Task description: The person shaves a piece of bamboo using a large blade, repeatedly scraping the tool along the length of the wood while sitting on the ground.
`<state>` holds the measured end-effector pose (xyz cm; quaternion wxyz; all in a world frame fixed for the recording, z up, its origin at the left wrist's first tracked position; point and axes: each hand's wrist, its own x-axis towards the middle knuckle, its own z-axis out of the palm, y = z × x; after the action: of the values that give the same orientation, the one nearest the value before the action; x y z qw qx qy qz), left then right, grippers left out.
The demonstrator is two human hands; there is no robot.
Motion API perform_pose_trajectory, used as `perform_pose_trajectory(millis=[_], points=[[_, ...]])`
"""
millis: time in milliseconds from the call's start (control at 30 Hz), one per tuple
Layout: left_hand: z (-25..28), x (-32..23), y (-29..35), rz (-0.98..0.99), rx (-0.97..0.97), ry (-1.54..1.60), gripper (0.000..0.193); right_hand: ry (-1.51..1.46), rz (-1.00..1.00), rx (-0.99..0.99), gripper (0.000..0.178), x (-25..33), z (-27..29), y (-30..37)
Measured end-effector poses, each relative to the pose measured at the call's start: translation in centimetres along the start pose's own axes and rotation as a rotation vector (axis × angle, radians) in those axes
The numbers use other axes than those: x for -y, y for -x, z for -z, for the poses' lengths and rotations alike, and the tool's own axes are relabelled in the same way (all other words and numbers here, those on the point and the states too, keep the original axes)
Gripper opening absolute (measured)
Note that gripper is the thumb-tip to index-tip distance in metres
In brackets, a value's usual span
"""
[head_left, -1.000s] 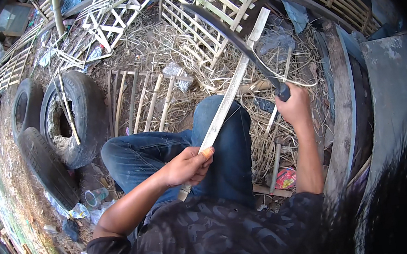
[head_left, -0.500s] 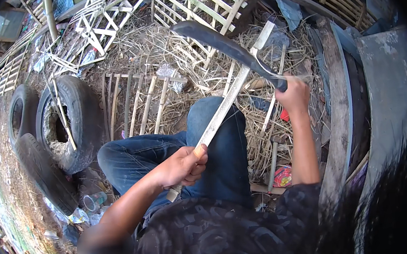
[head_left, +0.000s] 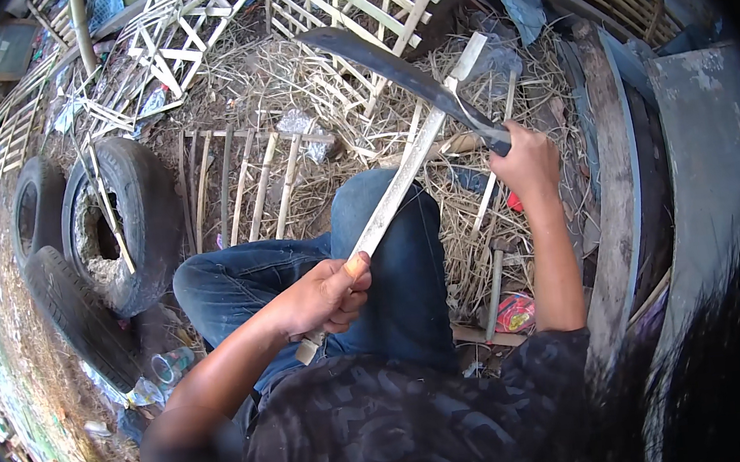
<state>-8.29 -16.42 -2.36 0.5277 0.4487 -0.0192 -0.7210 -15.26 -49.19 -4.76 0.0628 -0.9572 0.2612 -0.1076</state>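
My left hand (head_left: 333, 295) is closed around the lower part of a pale bamboo strip (head_left: 402, 182), its short end poking out below the fist. The strip slants up and to the right across my raised knee. A machete (head_left: 390, 70) with a long dark curved blade is gripped in my right hand (head_left: 527, 161). Its blade crosses the strip near the upper end, pointing to the far left, and a thin sliver curls beside the crossing. Whether the edge bites into the bamboo I cannot tell. My fingers hide most of the machete's handle.
Bamboo shavings (head_left: 478, 247) litter the ground around my knees. Old tyres (head_left: 133, 218) lie at the left. Lattice panels (head_left: 357, 1) of bamboo stand at the far side. Along my right run a wooden beam (head_left: 607, 208) and a grey board (head_left: 706, 154). Near my left elbow lies a plastic cup (head_left: 169, 366).
My right hand and the machete have shifted slightly up and left, the blade still across the strip. The whole scene has moved a little in the view. Both grips are unchanged.
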Motion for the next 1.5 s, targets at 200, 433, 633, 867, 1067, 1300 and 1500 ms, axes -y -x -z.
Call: perform_pose_trajectory(millis=[200,433,633,867,1067,1300,1500], points=[[0.0,0.1,-0.2,-0.037,0.038,0.017,0.054,-0.546,0.108,0.075,0.018,-2.1,-2.4,-0.3],[0.0,-0.1,-0.3,-0.108,-0.069,-0.136,0.049,-1.616,-0.331,0.337,0.012,3.1,-5.3,2.7],[-1.2,-1.1,0.9,-0.098,-0.209,-0.604,0.039,-0.702,-0.040,0.036,0.013,5.2,-2.0,4.9],[-2.0,-0.5,0.6,-0.207,-0.313,-0.711,0.043,-0.360,0.257,0.145,0.022,7.9,1.7,7.8],[-2.6,0.3,0.6,-0.309,-0.489,-0.834,0.044,-0.262,0.260,0.133,0.025,7.5,1.7,8.1],[-2.7,0.5,0.7,-0.334,-0.499,-0.857,0.045,-0.256,0.262,0.054,0.029,6.1,0.5,7.8],[-2.0,1.2,0.9,-0.323,-0.489,-0.829,0.046,-0.217,0.240,-0.006,0.026,5.1,0.0,7.1]])
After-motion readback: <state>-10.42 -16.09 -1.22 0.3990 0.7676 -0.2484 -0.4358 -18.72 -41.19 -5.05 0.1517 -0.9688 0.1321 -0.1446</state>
